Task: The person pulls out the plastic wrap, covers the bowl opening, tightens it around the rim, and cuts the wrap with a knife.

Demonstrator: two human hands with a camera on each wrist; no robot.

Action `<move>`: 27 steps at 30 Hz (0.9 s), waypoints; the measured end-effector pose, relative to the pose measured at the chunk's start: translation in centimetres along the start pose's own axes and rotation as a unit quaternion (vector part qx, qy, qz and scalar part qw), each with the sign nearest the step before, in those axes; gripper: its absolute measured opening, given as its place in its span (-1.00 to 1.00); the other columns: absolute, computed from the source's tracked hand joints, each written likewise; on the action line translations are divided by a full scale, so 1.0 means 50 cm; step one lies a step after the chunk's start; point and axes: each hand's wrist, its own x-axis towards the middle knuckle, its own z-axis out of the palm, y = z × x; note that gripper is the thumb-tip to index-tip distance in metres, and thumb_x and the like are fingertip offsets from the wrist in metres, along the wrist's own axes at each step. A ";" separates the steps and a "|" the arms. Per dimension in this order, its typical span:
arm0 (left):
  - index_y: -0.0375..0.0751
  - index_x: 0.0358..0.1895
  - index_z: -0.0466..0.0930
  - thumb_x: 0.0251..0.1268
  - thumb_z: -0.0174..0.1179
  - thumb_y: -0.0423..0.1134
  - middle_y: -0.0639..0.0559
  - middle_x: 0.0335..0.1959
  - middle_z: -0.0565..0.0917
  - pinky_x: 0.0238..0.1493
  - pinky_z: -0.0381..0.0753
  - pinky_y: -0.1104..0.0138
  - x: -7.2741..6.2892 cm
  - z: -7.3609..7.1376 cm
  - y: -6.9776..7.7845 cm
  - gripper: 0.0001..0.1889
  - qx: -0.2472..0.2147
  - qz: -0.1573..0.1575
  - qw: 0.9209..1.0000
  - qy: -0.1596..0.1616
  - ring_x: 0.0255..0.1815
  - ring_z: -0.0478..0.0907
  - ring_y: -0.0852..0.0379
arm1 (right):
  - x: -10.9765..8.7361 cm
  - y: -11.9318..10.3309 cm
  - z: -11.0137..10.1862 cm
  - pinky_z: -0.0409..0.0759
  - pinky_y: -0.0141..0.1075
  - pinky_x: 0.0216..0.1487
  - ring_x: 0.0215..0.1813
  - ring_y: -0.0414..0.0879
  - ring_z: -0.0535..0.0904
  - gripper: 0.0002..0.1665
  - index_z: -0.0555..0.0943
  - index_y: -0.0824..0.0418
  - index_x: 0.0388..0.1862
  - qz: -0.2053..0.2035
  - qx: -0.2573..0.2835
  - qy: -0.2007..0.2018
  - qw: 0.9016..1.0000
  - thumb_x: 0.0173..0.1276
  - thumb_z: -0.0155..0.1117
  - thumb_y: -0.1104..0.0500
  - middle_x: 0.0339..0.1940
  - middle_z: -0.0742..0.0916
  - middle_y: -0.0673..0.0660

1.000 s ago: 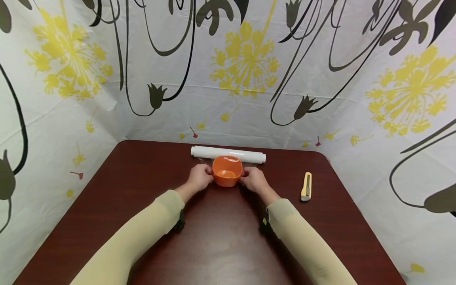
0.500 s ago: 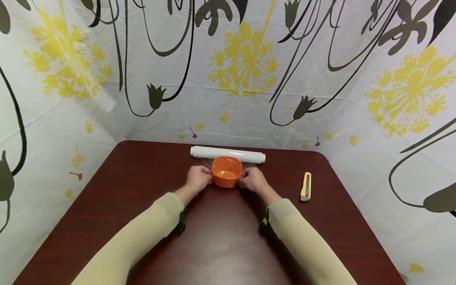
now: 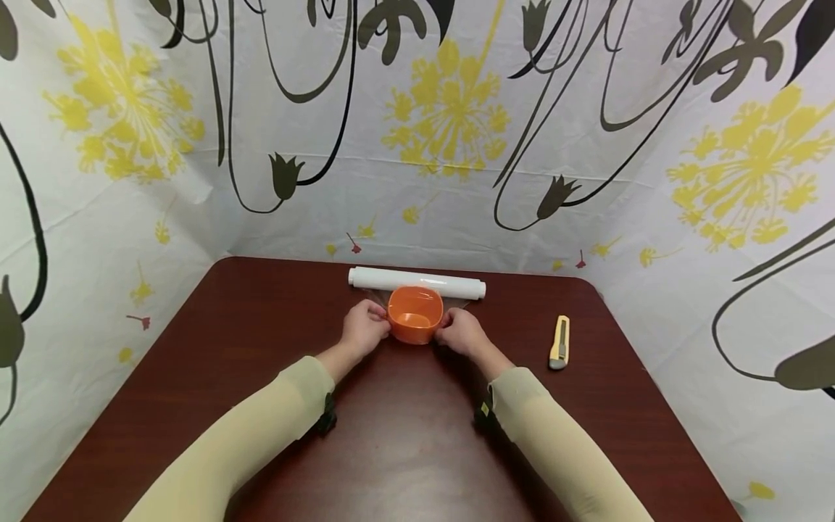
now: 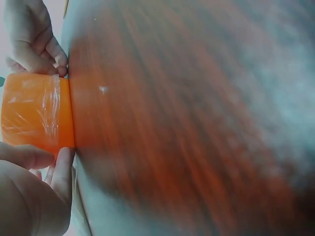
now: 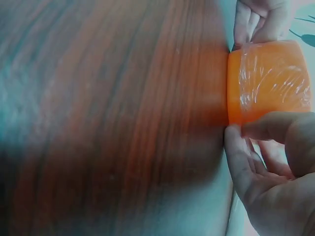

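An orange bowl (image 3: 415,335) stands at the far middle of the table. Clear cling film (image 5: 249,81) stretches over it and down its near side, ending in a wrinkled band just above the base. At the bowl's left side, my left hand (image 3: 364,330) pinches the film between thumb and fingers, low by the tabletop. My right hand (image 3: 462,332) does the same on the right side. Both wrist views show the fingertips right at the bowl's lower corners. Behind the bowl lies the white cling film roll (image 3: 417,281), with film running from it toward the bowl.
A yellow utility knife (image 3: 559,341) lies on the right part of the dark red-brown table (image 3: 404,435). White cloth (image 3: 417,210) printed with flowers hangs close around the table's back and sides.
Both hands stay at the bowl's sides with only slight finger shifts. The left hand rose a little along the side; the bowl, roll and knife keep their places.
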 end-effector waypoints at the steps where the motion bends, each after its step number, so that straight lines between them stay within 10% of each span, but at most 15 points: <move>1: -0.37 -0.05 0.64 0.38 0.36 -0.51 -0.28 -0.16 0.81 -0.17 0.85 0.26 -0.001 0.000 0.002 -0.84 0.000 0.002 1.000 0.002 -0.29 0.78 0.09 | 0.000 -0.001 0.001 0.70 -0.33 -0.28 -0.35 -0.12 0.73 -0.86 0.62 0.25 -0.24 0.006 0.019 0.001 1.000 0.32 0.45 0.32 -0.36 0.79 0.13; 9: -0.36 -0.03 0.74 0.42 0.36 -0.43 -0.27 -0.11 0.86 -0.09 0.86 0.23 -0.003 0.000 0.003 -0.86 0.022 0.010 0.999 0.030 -0.22 0.83 0.03 | -0.004 -0.008 -0.002 0.83 -0.25 -0.21 -0.33 -0.11 0.81 -0.89 0.78 0.39 -0.12 0.007 0.079 -0.008 0.997 0.48 0.40 0.34 -0.31 0.86 0.21; 27: -0.40 0.54 0.19 0.02 0.62 -0.32 -0.40 0.51 0.42 0.62 0.45 -0.12 -0.047 0.052 0.002 0.02 0.033 0.031 0.999 -0.029 0.54 0.45 -0.30 | -0.014 -0.016 -0.015 0.86 -0.21 -0.19 -0.35 -0.10 0.80 -0.77 0.76 0.51 -0.16 -0.020 0.091 -0.102 0.990 0.54 0.19 0.38 -0.31 0.87 0.28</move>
